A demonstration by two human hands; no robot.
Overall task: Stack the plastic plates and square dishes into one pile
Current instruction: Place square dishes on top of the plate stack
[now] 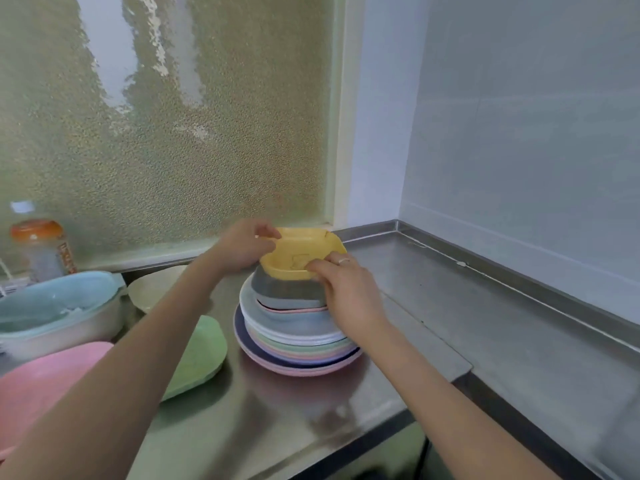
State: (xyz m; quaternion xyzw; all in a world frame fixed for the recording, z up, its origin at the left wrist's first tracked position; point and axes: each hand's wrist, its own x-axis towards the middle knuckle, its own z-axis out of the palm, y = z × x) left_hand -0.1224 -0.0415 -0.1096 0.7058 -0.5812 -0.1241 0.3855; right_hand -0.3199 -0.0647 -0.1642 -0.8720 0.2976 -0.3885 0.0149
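A person's two bare arms reach forward over a stainless steel tabletop (433, 306) set against a frosted glass window (173, 133) and a pale wall. Both hands hold a yellow square dish (301, 252) at the top of a tall pile (294, 327) of plastic tableware near the middle of the view.

The left hand (242, 247) has its grip curled round the dish's far left edge, thumb and fingers pinching the rim. The right hand (346, 289) (a ring shows on one finger) has its grip pinched on the near right edge, fingertips over the rim. The dish sits slightly tilted, its underside just on or just above the grey square dishes (287, 292) beneath it; whether it fully rests there cannot be told.

Below the grey dishes lie a thin pink one and then round plates in white, pale green, pink and dark blue, widest at the bottom.

To the left on the tabletop lie a green dish (204, 355), partly hidden by the left forearm, a pink dish (45, 375) at the near edge, a pale beige plate (152, 289) further back, and a light blue basin (55, 306). Behind the basin stands a jar with an orange lid (38, 247).
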